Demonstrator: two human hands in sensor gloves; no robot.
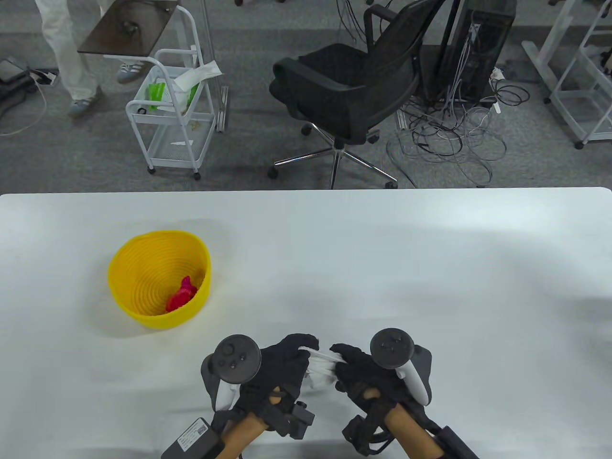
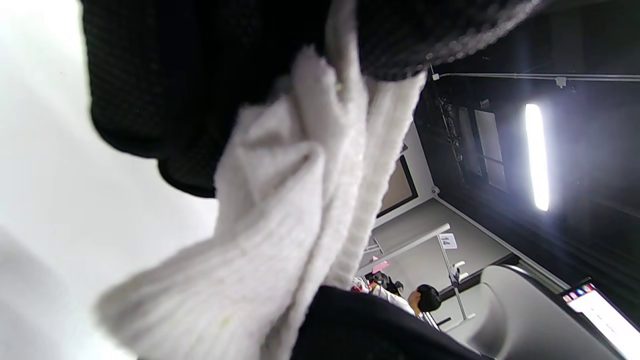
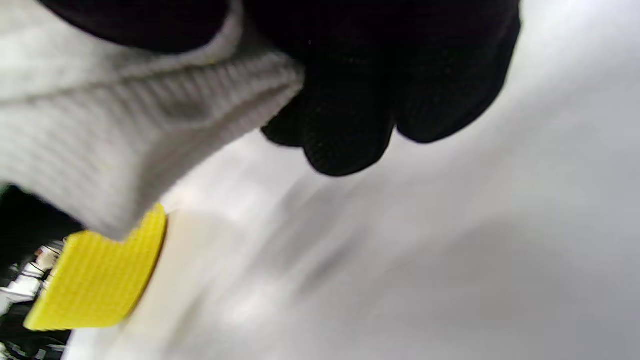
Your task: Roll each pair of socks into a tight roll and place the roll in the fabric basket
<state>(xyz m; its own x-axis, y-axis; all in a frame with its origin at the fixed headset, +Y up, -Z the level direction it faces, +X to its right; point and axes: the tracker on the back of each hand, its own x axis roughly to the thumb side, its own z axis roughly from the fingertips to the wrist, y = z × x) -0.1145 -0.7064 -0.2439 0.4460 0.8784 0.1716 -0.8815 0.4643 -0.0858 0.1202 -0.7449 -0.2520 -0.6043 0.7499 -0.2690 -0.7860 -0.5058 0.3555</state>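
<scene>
Both hands, left (image 1: 282, 366) and right (image 1: 361, 375), curled, fingertips facing.

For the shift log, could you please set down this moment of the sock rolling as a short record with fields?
in hand: white socks, held between both hands near the table's front edge
left hand: grips the socks' left end
right hand: grips the right end
basket: yellow, on the table, left of and beyond the hands
in basket: one pink-red roll
stage: white pair not yet in the basket

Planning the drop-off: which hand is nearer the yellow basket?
Left. The left hand sits just below-right of the yellow basket; the right hand lies farther right.
</scene>
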